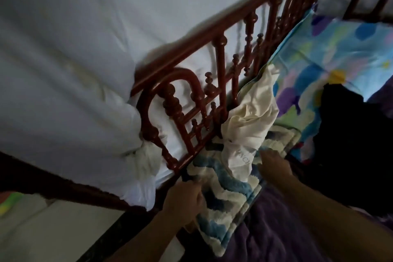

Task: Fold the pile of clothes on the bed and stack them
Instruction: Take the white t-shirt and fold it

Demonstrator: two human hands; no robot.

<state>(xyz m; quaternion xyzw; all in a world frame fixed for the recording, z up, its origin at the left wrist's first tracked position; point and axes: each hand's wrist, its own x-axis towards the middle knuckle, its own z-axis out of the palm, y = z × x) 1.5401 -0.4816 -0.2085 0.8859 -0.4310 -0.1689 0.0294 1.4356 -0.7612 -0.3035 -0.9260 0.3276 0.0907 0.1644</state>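
Two blanket (223, 193) edges: left hand (183, 200) grips one beside railing (220, 66); right hand (274, 166) touches another, grip unclear.

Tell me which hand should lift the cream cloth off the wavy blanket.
Probably right. The right hand lies beside the cream cloth; the left hand grips the wavy blanket by the bed rail.

At three o'clock the dark garment (348, 134) is too dim to tell its kind. Creases hide part of the lettering on the cream cloth (251, 117). The left hand (182, 198) grips the wavy blanket (223, 189), fingers tucked underneath; the right hand (274, 166) is blurred. Both forearms (319, 219) are cut off at six o'clock.
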